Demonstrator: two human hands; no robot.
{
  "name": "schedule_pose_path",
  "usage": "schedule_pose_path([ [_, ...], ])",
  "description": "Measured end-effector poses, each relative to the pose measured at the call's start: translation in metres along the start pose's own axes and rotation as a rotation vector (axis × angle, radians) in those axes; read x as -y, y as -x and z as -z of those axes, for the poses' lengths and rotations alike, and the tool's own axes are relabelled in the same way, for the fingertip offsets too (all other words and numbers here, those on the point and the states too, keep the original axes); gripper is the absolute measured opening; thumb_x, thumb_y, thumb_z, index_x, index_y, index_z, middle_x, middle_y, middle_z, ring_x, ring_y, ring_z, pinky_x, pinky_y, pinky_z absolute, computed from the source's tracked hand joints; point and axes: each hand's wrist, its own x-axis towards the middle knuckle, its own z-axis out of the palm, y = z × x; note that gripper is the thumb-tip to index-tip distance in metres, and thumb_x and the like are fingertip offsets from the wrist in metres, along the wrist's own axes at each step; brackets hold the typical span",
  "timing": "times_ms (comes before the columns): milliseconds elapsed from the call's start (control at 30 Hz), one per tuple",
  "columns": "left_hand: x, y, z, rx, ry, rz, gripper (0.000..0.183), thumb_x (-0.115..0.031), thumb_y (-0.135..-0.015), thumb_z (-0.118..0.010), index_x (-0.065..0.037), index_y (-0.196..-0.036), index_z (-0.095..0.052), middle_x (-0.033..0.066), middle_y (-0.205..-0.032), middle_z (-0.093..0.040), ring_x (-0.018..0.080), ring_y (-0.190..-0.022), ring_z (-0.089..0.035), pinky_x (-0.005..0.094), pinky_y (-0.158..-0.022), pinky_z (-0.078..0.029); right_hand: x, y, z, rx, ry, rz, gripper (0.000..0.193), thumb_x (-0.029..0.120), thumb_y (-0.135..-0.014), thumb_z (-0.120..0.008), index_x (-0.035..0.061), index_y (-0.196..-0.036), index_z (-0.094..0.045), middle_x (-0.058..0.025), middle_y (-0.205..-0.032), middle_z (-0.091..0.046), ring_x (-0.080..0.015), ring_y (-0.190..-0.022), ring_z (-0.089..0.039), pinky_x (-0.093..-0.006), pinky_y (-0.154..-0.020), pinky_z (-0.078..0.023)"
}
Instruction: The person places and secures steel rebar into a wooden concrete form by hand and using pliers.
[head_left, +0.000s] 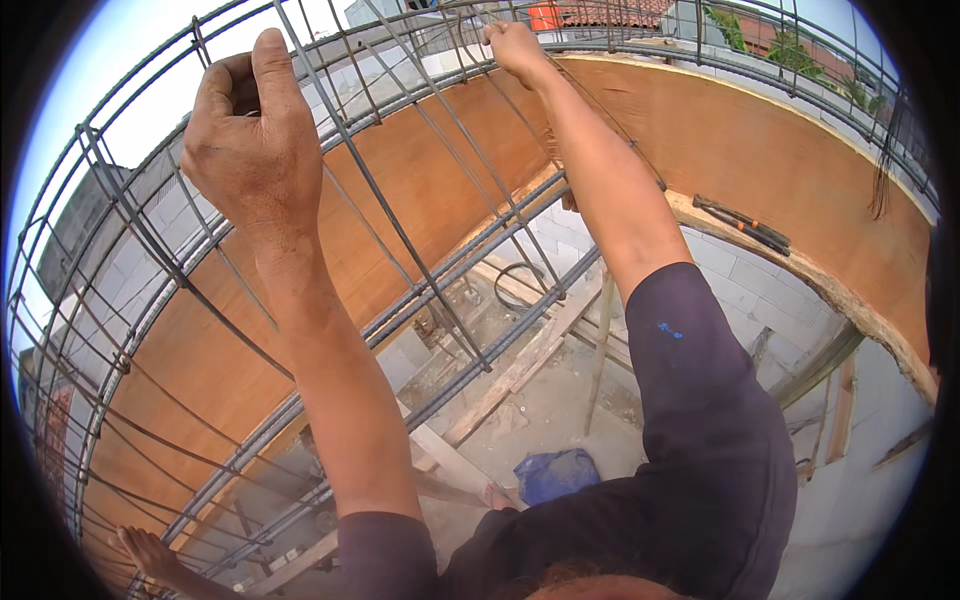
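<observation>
A long cage of steel rebar (376, 190) with stirrups runs up from the lower left, beside brown plywood formwork (440, 150). Raised in front of its left part is my left hand (252, 135), its fingers curled in and the thumb upright. The inside of that hand lies in shadow, and what it holds cannot be made out. My right hand (515, 52) reaches far out to the top bars, with its fingers closed there; the small hand hides what is in its grip. A pair of black-handled pincers (742, 224) lies on the wooden formwork edge, right of my right forearm.
Another person's hand (148, 553) rests by the bars at the lower left. Thin wires (884, 165) hang at the right. Below are timber planks (525, 370), a blue sack (556, 476) and a wall of pale blocks (750, 285).
</observation>
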Motion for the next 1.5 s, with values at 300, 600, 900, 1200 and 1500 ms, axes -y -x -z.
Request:
schedule_pose_path([
  [300, 0.070, -0.050, -0.063, 0.305, -0.467, -0.303, 0.051, -0.053, -0.097, -0.054, -0.006, -0.116, -0.062, 0.0141, -0.100, -0.074, 0.0310, -0.097, -0.071, 0.0449, -0.086, -0.054, -0.003, 0.011, 0.002, 0.088, -0.177, -0.063, 0.035, 0.033, -0.101, -0.054, 0.0038, -0.087, -0.067, -0.0018, -0.064, -0.048, -0.0141, -0.063, -0.045, -0.0354, -0.060, -0.038],
  [600, 0.083, -0.063, -0.065, 0.602, -0.573, -0.113, 0.076, -0.065, -0.098, -0.036, 0.002, -0.088, -0.072, 0.0200, -0.081, -0.072, 0.0368, -0.083, -0.070, 0.0457, -0.076, -0.053, -0.006, 0.003, 0.003, 0.099, -0.062, -0.119, 0.033, 0.030, -0.099, -0.055, 0.0021, -0.103, -0.072, -0.0198, -0.095, -0.073, -0.0348, -0.093, -0.068, -0.0459, -0.084, -0.050],
  [900, 0.045, -0.049, -0.087, 0.599, -0.662, 0.143, 0.073, -0.063, -0.095, -0.041, 0.002, -0.096, -0.076, 0.0281, -0.105, -0.070, 0.0436, -0.111, -0.063, 0.0489, -0.099, -0.046, -0.036, -0.073, -0.032, -0.022, -0.269, 0.093, 0.041, 0.035, -0.094, -0.056, -0.0033, -0.092, -0.070, -0.0170, -0.082, -0.070, -0.0268, -0.067, -0.063, -0.0399, -0.062, -0.051],
  [1200, 0.049, -0.053, -0.075, 0.596, -0.730, 0.112, 0.071, -0.062, -0.093, -0.046, 0.001, -0.091, -0.076, 0.0271, -0.094, -0.071, 0.0442, -0.097, -0.068, 0.0497, -0.088, -0.051, -0.021, -0.041, -0.024, 0.062, -0.195, 0.084, 0.035, 0.026, -0.096, -0.049, -0.0023, -0.088, -0.069, -0.0186, -0.080, -0.069, -0.0278, -0.075, -0.065, -0.0458, -0.069, -0.048],
  [1500, 0.056, -0.050, -0.071, 0.552, -0.741, 0.104, 0.070, -0.062, -0.094, -0.046, 0.001, -0.089, -0.076, 0.0277, -0.091, -0.071, 0.0445, -0.096, -0.068, 0.0480, -0.086, -0.053, -0.020, -0.045, -0.046, 0.038, 0.000, -0.012, 0.041, 0.035, -0.098, -0.056, -0.0009, -0.086, -0.070, -0.0170, -0.080, -0.069, -0.0269, -0.079, -0.064, -0.0436, -0.076, -0.048],
])
